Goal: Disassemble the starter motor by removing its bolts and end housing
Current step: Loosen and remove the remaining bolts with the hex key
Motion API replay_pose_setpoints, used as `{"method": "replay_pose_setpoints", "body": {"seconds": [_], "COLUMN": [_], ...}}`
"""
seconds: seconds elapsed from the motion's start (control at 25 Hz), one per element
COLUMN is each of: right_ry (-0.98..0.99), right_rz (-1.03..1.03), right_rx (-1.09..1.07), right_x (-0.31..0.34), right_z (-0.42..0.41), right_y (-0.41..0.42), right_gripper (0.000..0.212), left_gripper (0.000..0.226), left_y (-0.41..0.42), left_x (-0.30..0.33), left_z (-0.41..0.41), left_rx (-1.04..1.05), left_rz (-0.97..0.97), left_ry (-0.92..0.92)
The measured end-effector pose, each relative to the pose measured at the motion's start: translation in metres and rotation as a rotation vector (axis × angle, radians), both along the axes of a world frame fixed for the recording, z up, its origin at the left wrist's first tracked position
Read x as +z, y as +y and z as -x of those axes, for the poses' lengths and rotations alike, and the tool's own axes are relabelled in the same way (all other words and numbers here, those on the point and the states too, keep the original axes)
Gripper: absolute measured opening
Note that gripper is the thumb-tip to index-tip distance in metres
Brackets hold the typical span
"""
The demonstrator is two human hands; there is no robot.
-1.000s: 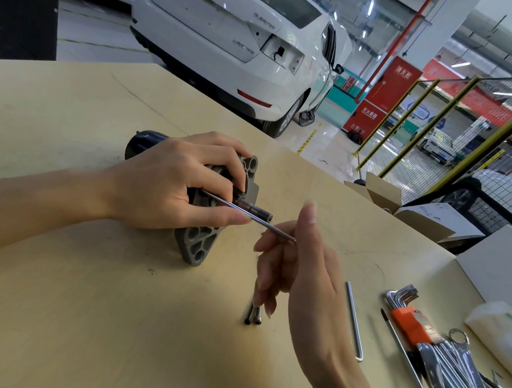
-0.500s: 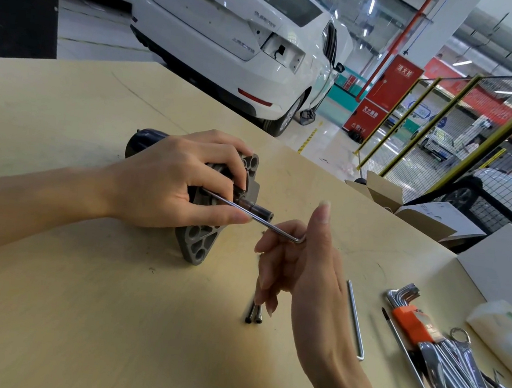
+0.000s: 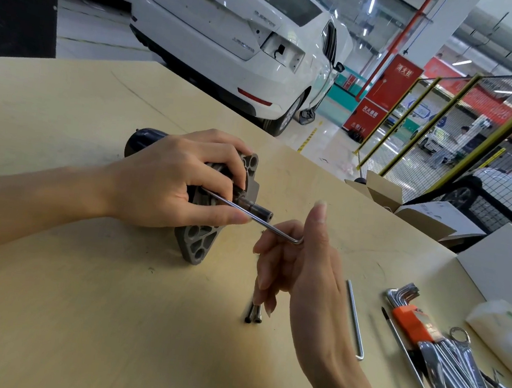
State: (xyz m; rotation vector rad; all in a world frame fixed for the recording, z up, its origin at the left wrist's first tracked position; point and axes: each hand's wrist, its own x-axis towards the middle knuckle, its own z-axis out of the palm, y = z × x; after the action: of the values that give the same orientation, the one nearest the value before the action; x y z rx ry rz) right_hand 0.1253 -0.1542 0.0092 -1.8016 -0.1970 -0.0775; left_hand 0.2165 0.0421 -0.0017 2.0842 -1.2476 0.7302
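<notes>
The starter motor (image 3: 198, 244) lies on its side on the wooden table (image 3: 74, 316), its grey flanged end housing facing right and its dark body pointing left. My left hand (image 3: 170, 181) grips it from above, fingers curled over the housing. A thin hex key (image 3: 255, 217) runs from the housing out to the right, past the motor's dark shaft (image 3: 257, 209). My right hand (image 3: 304, 263) holds the key's bent end between thumb and fingers. Two removed bolts (image 3: 253, 314) lie side by side on the table below my right hand.
A loose long hex key (image 3: 355, 320) lies right of my right hand. A hex key set in an orange holder (image 3: 412, 320), several spanners (image 3: 463, 377), a white bag (image 3: 506, 334) and open cardboard boxes (image 3: 421, 212) fill the right side. The table's far edge runs diagonally behind the motor.
My right hand has turned the bent end of the hex key slightly, and its thumb has risen. The left hand and the motor have stayed put.
</notes>
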Motion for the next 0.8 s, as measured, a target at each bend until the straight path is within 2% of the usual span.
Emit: {"method": "replay_pose_setpoints", "body": {"seconds": [0.8], "right_ry": [0.002], "right_rz": [0.014], "right_rx": [0.015], "right_x": [-0.0012], "right_z": [0.0012], "right_y": [0.0009], "right_gripper": [0.069], "left_gripper": [0.038], "left_y": [0.0001], "left_x": [0.0008], "left_z": [0.0011], "left_rx": [-0.001], "left_rz": [-0.006], "left_ry": [-0.007]}}
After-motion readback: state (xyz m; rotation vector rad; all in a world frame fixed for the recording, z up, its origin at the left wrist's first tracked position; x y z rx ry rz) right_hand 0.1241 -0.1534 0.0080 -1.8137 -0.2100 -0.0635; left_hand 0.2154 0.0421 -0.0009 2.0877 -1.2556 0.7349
